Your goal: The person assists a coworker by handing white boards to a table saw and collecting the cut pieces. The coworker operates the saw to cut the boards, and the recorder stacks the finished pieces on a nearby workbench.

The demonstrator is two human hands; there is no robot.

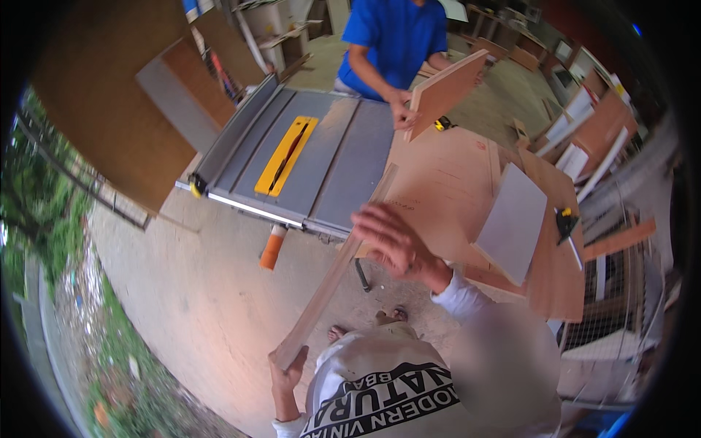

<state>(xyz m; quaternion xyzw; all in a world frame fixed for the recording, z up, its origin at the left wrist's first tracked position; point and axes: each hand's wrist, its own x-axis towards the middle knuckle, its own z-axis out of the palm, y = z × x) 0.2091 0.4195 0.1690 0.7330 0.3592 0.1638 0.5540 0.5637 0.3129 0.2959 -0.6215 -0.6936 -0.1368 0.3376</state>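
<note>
A long, narrow wooden strip [321, 296] slants from the lower middle up toward the right side of the table saw [343, 175]. My left hand [288, 372] is closed on its near end. Farther up, my right hand [391, 237] lies across the strip with its fingers bent over the edge; some blur softens them. The strip's far end reaches the wooden worktop [438, 190] beside the saw. Across from me, a person in a blue shirt [398, 36] holds a wooden panel [447, 91] in both hands.
The saw has a yellow throat plate [266, 179] around its blade slot, and a fence [234, 135] along its left. On the right are a white-faced board [515, 219] and a black-and-yellow tape measure [566, 223]. Another tape measure [442, 124] sits near the person. An orange part [271, 250] hangs below.
</note>
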